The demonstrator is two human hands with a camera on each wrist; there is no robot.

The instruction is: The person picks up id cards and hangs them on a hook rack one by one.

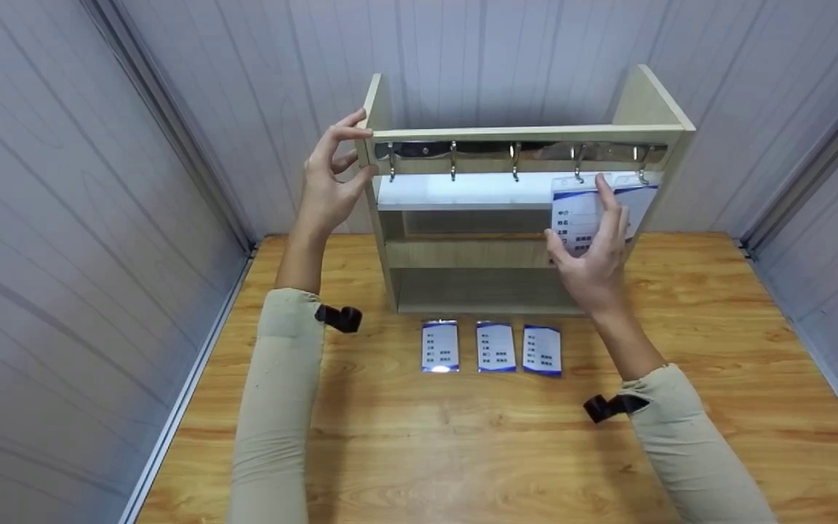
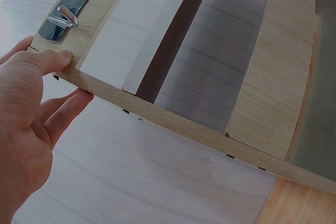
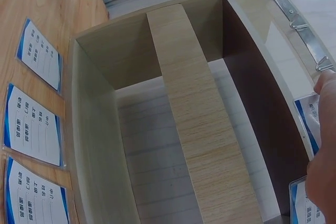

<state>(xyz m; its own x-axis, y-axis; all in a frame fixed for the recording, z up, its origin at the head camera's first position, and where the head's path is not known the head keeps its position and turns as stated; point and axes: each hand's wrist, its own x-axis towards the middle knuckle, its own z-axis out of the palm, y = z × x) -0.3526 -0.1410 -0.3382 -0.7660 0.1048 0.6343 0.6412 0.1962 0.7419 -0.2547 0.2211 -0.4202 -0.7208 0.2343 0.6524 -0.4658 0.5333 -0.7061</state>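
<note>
Currently, the left hand (image 1: 335, 171) clamps the upper left side of the rack (image 1: 463, 254), thumb on the front edge. The right hand (image 1: 597, 255) sets thumb and index finger apart at a card (image 1: 568, 211) by hook 4 (image 1: 577, 160) from the left; pinching cannot be confirmed. A 2nd card (image 1: 643, 198) is at hook 5 (image 1: 639, 156); 3 loose cards (image 1: 495, 348) lie on the table (image 1: 448, 451).

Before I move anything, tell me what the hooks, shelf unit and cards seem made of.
Hooks: polished metal, perhaps chromed, given the bright glints. Shelf unit: pale, matt wood or veneered board, judging by its fine grain. Cards: probably paper in glossy clear plastic; transparent edges and glare suggest it.
</note>
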